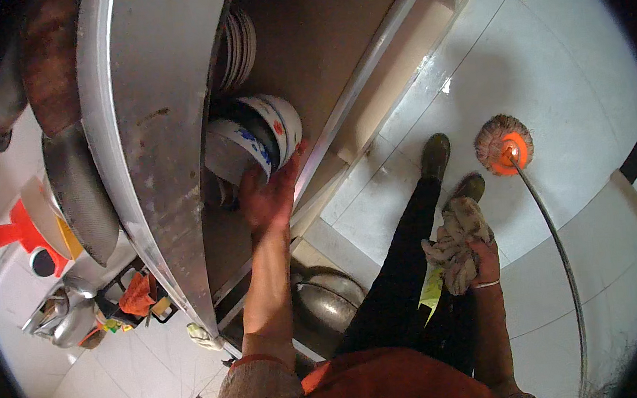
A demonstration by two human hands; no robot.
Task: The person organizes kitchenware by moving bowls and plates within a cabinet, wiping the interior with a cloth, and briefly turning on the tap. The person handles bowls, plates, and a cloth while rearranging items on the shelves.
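My left hand [273, 197] reaches into an open metal cabinet. Its fingers and thumb spread around the near edge of several nested bowls. One white bowl [235, 144] has blue decoration, another white bowl [281, 120] carries a red flower, and a dark bowl [259, 116] sits between them. The bowls lie tipped on their sides on the brown shelf [317, 42]. A crumpled beige cloth [456, 238] is bunched in my right hand [486, 259], held out over the floor beside my legs. Part of the left thumb's contact is hard to make out.
A stack of plates [238, 48] stands deeper on the shelf. Below is a round metal pot or lid [329, 302]. A long-handled mop [508, 147] rests on the tiled floor [573, 83]. The metal counter edge [166, 155] overhangs the shelf; utensils [72, 316] lie left.
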